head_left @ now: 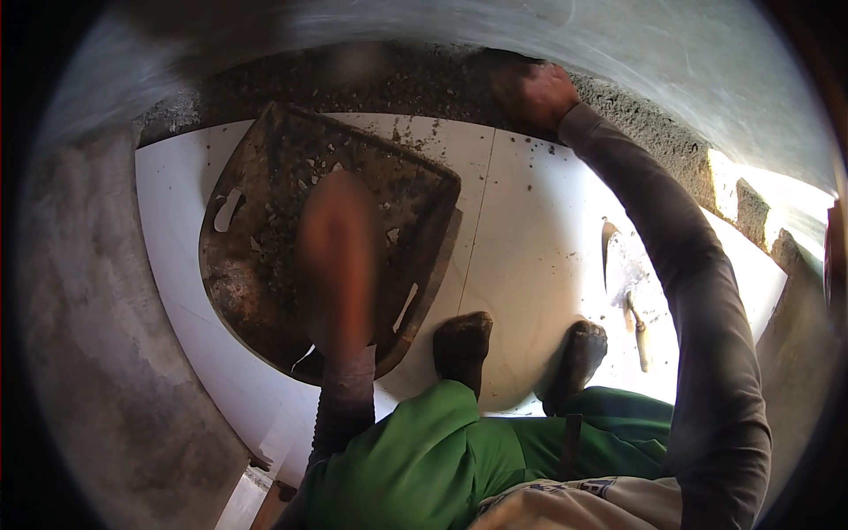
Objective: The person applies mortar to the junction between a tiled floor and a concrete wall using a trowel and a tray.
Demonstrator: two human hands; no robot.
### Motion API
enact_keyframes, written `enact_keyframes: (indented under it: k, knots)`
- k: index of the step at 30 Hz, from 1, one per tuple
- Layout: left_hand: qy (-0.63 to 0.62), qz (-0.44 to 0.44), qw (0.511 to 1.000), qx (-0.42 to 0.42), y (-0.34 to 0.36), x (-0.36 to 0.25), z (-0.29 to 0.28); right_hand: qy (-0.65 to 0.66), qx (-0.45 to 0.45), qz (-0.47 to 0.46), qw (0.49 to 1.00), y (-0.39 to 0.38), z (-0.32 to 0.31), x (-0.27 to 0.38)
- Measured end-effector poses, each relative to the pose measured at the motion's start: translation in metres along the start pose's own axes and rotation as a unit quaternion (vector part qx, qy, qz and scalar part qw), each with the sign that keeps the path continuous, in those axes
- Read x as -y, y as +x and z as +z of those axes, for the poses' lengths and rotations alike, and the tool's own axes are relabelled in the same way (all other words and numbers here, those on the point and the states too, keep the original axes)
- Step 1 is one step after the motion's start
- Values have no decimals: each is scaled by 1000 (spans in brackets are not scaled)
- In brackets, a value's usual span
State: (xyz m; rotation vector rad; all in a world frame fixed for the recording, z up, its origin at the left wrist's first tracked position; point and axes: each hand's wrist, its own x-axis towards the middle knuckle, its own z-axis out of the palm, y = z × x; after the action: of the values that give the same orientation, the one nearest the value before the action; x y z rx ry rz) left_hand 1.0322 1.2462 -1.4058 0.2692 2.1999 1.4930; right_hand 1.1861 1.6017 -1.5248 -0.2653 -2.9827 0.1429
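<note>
A: Where are the hands?

B: The left hand [340,252] is over the dark pan [238,296], too blurred to tell whether it's closed on anything. The right hand [542,94] reaches out to the strip of dark rubble [353,86] along the foot of the grey wall [671,66]. Its fingertips are lost in shadow, so I can't tell its grip either.

A: And the pan itself?

B: On the pale floor panels [521,230], left of the shoes [464,340], its far corner reaching up to the rubble. Slots are cut near its rim, and loose chips and grit lie inside.

A: Farther out?

B: Grit scattered beside the rubble, green trousers [397,459] at the lower edge, and a trowel [642,340] lying in strong light on the right, its blade partly washed out.
</note>
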Motion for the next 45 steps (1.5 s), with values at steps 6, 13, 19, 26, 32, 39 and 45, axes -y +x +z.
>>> enact_keyframes:
  k: [6, 13, 19, 26, 32, 39, 45]
  knots:
    - [73, 84, 978, -176, -21, -78, -37, 330, -173, 136, 918, 38, -70, 131]
    - [8, 142, 977, -160, -55, -145, -27, 432, 34, 12, 901, 30, -132, 290]
    - [43, -31, 992, -113, -51, -94, -54, 289, -85, 41, 953, 19, -110, 144]
    - [27, -95, 990, 98, -26, -37, -14, 201, -15, -42, 979, 40, -48, 69]
    - [15, -103, 991, 86, -1, -27, -21, 231, 1, -86, 969, 13, -55, 50]
    - [15, -117, 992, 47, -10, -41, 1, 267, -23, -2, 963, 11, -74, 27]
    - [24, -86, 995, 50, -33, -60, -2, 232, -19, 77, 970, 3, -86, 33]
